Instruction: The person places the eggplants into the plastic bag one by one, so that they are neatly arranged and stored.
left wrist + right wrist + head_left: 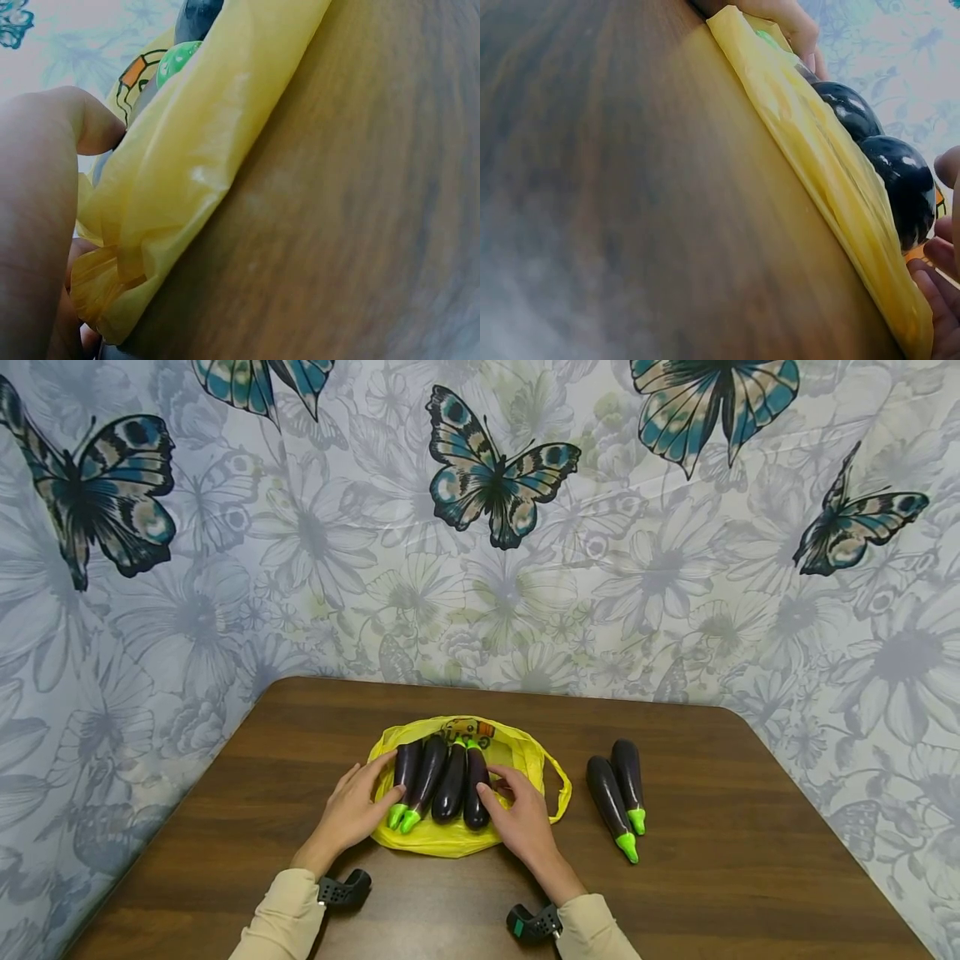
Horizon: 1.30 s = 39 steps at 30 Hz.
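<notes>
One broad, brown wood-grain table (pixel 712 893) bears an open yellow plastic bag (pixel 442 842). The left hand (pixel 348 810) and right hand (pixel 527 821), fingers spread, flank four glossy dark-purple eggplants (pixel 450 789) inside, apparently steadying them; next seems to call for gentle, even inward pressure. Bright green caps (pixel 410 821) point near on the left pair, far on the right.

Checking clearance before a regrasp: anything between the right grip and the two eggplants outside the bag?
Yes: the handle loop of the yellow bag lies between the right grip and the two loose eggplants. Past it, only table shows. Loop looks low, so probably passable from above.
</notes>
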Available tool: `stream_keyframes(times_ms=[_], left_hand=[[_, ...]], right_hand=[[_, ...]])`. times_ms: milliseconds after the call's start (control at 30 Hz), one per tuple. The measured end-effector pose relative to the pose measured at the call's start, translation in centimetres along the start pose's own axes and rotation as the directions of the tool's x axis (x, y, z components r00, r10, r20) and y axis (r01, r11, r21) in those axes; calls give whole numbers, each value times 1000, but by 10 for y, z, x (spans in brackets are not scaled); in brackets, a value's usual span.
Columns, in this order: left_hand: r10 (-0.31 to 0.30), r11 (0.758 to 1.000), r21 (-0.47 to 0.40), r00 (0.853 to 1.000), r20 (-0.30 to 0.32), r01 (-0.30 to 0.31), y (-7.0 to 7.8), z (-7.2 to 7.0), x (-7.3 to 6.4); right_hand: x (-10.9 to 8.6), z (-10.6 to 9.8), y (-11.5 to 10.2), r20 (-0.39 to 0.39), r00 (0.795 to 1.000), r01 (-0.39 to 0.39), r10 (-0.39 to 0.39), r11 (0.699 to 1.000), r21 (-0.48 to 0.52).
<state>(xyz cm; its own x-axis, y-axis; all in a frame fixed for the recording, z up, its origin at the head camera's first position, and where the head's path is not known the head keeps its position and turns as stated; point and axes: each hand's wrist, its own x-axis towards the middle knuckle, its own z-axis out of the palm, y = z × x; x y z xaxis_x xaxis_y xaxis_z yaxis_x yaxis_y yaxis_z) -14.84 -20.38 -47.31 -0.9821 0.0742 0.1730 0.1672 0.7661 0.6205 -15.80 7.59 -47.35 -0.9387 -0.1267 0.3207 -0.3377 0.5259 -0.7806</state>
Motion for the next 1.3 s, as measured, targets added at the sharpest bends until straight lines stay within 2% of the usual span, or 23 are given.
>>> stream_keyframes(times_ms=[100, 300, 533, 733, 1300], left_hand=[[4, 1000, 1, 1000, 1, -4, -1, 0, 0], [10, 1000, 2, 1000, -5, -10, -1, 0, 1], [-8, 1000, -4, 1000, 6, 8, -1, 0, 0], [-5, 1000, -1, 1000, -1, 5, -1, 1, 1], [-20, 1000, -5, 1000, 12, 20, 1, -1, 1]], right_hand=[[-2, -1, 0, -27, 1000, 11, -11, 1000, 11], [-3, -5, 1, -84, 992, 93, -91, 995, 24], [-4, -8, 2, -115, 985, 139, -130, 987, 78], [-5, -11, 2, -150, 974, 185, -173, 980, 74], [-14, -22, 0, -164, 976, 157, -144, 985, 68]])
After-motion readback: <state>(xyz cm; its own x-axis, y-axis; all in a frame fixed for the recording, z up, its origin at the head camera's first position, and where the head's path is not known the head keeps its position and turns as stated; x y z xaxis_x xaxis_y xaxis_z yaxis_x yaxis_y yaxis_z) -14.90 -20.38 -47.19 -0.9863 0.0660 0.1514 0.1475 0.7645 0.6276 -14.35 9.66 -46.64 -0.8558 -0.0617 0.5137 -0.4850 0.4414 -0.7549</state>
